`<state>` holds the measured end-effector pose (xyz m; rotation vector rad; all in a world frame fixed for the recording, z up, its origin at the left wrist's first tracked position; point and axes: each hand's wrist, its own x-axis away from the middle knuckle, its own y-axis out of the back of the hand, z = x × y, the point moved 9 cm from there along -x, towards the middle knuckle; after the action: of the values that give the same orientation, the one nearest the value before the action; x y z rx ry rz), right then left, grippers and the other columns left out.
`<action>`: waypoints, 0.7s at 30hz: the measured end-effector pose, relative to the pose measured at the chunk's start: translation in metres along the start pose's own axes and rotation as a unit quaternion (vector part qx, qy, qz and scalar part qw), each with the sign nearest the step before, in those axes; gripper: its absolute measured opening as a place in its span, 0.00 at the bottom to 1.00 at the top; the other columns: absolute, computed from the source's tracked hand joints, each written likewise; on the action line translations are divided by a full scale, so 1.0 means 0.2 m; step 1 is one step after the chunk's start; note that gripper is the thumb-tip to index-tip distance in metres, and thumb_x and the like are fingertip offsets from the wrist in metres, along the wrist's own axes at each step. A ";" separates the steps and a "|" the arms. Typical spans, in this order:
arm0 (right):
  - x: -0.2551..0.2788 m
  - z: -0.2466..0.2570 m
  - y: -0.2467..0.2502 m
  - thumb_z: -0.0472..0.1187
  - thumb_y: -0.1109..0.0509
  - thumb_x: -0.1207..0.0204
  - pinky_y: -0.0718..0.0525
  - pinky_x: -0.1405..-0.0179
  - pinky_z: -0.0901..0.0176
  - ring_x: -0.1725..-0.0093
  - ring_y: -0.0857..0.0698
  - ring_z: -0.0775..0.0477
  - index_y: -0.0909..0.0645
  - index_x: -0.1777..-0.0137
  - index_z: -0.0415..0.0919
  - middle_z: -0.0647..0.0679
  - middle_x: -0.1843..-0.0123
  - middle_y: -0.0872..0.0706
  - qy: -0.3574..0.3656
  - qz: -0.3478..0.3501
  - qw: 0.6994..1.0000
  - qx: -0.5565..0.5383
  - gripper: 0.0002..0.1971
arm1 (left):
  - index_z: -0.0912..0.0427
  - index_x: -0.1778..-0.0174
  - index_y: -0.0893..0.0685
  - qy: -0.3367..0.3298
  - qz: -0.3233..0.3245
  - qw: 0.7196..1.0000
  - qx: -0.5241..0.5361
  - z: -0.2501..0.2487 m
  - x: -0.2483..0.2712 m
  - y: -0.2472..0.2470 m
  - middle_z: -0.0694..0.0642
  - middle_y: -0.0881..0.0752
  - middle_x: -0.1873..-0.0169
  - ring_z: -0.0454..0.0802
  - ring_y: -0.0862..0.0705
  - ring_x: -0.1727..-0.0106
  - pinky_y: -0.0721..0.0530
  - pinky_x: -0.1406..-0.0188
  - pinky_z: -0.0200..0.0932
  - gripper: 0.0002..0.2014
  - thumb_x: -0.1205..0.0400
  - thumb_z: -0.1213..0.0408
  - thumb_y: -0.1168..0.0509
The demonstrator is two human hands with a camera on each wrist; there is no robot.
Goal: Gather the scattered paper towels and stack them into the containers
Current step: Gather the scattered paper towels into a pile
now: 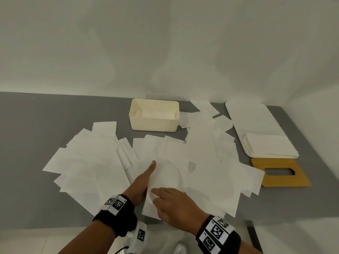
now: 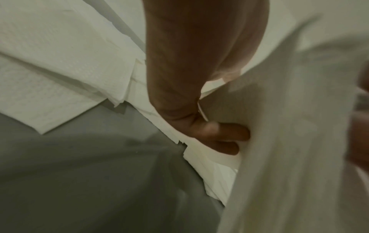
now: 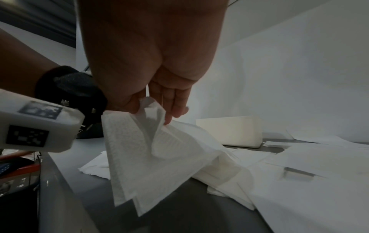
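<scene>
1. Thin white embossed paper towels (image 1: 88,162) lie scattered and overlapping across the middle of the grey bench (image 1: 36,125), from near its front edge back towards the cream rectangular plastic container (image 1: 154,114) at the rear.
2. A second, flat white tray-like container (image 1: 251,118) at the right edge holds a squared stack of towels; a yellow wooden lid with an oblong slot (image 1: 280,173) lies just in front of it.
3. The left hand (image 1: 141,182) has its fingers slipped under a lifted sheet, thumb extended on top, holding it.
4. The right hand (image 1: 176,204) pinches a raised towel corner (image 3: 147,110) between thumb and fingertips.
5. Handling, as judged: the sheets are very light, limp and easily creased or torn; they sag from any single hold.
6. Best purchase is probably along an edge or at two corners, with a flat palm beneath to keep gathered sheets aligned.
</scene>
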<state>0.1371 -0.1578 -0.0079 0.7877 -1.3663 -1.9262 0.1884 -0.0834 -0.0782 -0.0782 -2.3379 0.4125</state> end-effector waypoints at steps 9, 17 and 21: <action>0.20 -0.45 0.11 0.59 0.36 0.22 0.23 0.36 0.64 0.37 0.20 0.56 0.32 0.24 0.49 0.57 0.32 0.22 -0.454 -0.094 0.820 -0.335 0.29 | 0.63 0.35 0.19 -0.139 0.019 0.988 -0.062 -0.14 0.07 -0.05 0.61 0.11 0.41 0.61 0.13 0.40 0.17 0.36 0.60 0.13 0.14 0.68 0.39; 0.05 -0.51 0.19 0.48 0.39 0.18 0.28 0.28 0.56 0.28 0.24 0.49 0.37 0.22 0.52 0.55 0.26 0.25 -0.446 -0.134 0.780 -0.419 0.24 | 0.50 0.30 0.24 -0.217 -0.010 0.948 -0.232 -0.27 0.17 -0.16 0.45 0.15 0.38 0.42 0.16 0.41 0.18 0.37 0.47 0.16 0.13 0.53 0.44; 0.01 -0.50 0.24 0.50 0.47 0.13 0.39 0.24 0.61 0.18 0.38 0.51 0.55 0.15 0.52 0.53 0.16 0.42 -0.426 -0.149 0.808 -0.379 0.30 | 0.47 0.23 0.31 -0.216 0.002 0.936 -0.277 -0.24 0.16 -0.18 0.44 0.20 0.32 0.47 0.20 0.33 0.22 0.29 0.52 0.23 0.14 0.46 0.46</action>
<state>0.2207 -0.2275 0.0109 -0.3482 -0.7179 -2.9515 0.2013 -0.0986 -0.0125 -0.2867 -2.8250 -0.2737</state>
